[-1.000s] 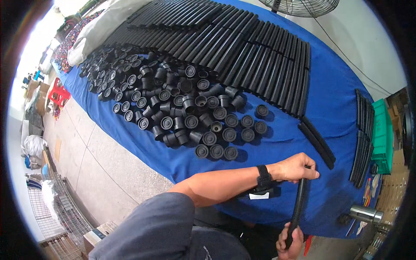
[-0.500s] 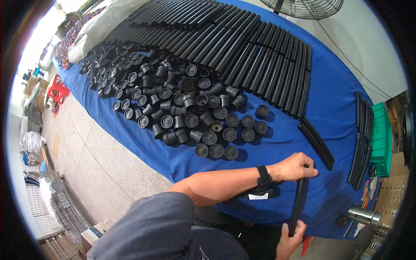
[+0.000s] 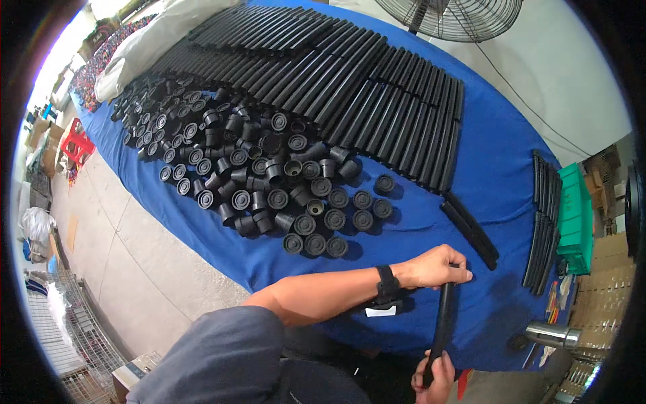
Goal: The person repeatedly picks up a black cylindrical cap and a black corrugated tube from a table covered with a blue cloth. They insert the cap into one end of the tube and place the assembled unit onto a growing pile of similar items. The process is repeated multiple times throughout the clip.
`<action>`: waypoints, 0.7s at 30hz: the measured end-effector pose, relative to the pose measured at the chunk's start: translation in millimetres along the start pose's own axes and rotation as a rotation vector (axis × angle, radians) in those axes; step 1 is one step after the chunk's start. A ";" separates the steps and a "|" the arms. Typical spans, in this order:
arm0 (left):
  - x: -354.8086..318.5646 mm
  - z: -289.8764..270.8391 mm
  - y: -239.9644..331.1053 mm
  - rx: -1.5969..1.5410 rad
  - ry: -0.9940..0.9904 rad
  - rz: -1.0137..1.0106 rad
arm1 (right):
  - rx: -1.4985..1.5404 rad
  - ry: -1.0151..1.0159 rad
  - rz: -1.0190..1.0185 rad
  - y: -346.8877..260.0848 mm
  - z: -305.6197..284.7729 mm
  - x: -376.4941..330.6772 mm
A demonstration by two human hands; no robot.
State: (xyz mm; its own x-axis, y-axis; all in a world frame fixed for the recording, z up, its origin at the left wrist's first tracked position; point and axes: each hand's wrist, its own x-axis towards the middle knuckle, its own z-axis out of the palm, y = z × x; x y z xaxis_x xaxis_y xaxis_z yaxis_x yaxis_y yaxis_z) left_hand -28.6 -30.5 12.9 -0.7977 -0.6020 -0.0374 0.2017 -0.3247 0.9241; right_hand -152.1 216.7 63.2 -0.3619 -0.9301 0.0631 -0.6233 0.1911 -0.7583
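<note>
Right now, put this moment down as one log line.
left hand: at far end of black tube | right hand: around its near end | on blue cloth: round black pieces, tube rows

Black tube, blue cloth

Blue cloth offers passage right of the held tube; paired tubes obstruct ahead.

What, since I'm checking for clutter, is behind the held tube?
Blue cloth shows beside the held tube, left and right. The strip directly behind it is covered, as is whatever the left hand and right hand screen.
</note>
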 end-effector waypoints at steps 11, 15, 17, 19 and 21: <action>-1.4 -1.1 -3.7 -0.073 -0.036 0.014 | 0.156 -0.096 0.153 7.7 9.8 -3.2; -2.1 -0.8 -5.1 -0.052 0.010 0.001 | 0.810 -0.202 0.776 -15.5 -24.2 -23.4; -2.7 0.9 1.9 -0.095 -0.033 -0.001 | 0.435 -0.132 0.601 -14.0 -28.5 -29.3; -5.0 -5.8 -1.8 -0.135 -0.054 -0.009 | -0.262 0.000 -0.165 -0.8 -16.8 -14.2; 4.0 1.5 -3.1 -0.117 -0.047 0.008 | -0.009 0.024 0.089 0.8 -22.3 -10.1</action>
State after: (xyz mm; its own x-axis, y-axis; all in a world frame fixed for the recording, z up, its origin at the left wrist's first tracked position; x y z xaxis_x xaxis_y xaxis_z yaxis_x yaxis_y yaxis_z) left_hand -33.3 -30.9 10.4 -0.8211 -0.5707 -0.0095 0.2712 -0.4048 0.8733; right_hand -164.4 233.2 76.4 -0.4327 -0.9015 0.0117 -0.5944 0.2755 -0.7555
